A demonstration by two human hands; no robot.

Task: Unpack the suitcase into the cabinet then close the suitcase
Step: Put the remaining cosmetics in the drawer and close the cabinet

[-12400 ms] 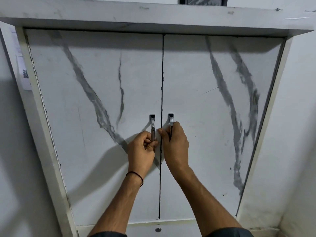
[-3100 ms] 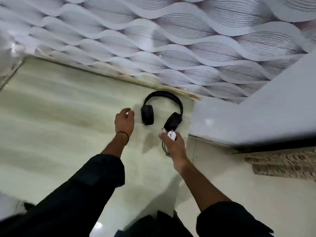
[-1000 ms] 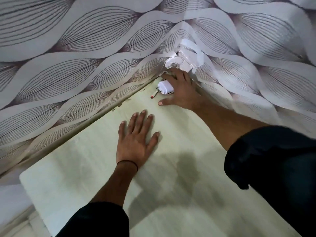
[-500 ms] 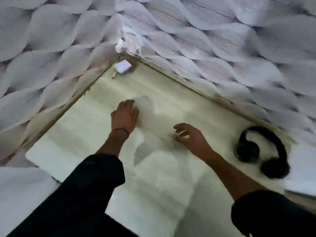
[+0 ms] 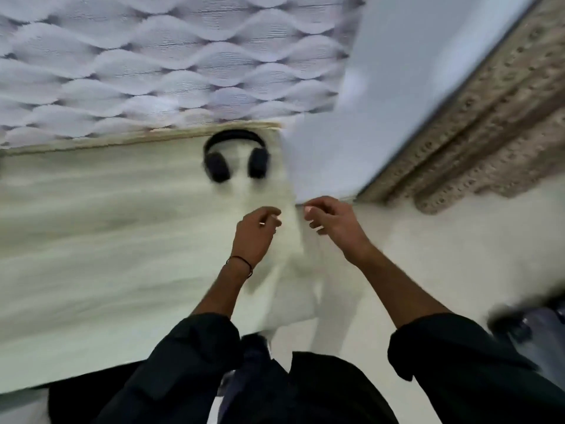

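Observation:
The frame is blurred by motion. Black headphones (image 5: 234,156) lie at the back right of the pale cabinet shelf (image 5: 107,234), against the wave-patterned back wall (image 5: 171,62). My left hand (image 5: 256,232) hovers over the shelf's right end with loosely curled fingers and holds nothing. My right hand (image 5: 331,223) hangs beside it, near the lower edge of the white cabinet side panel (image 5: 367,96), fingers also loosely curled and empty. The white charger and the suitcase are out of view.
A carved beige frame (image 5: 477,123) runs diagonally at the right, beyond the white panel. Pale floor (image 5: 458,255) lies below it. A dark blurred object (image 5: 532,325) sits at the right edge. My dark sleeves fill the bottom.
My view has swung right. Both hands have pulled back from the shelf's left corner, where the charger was left, and now hover empty near the shelf's right end.

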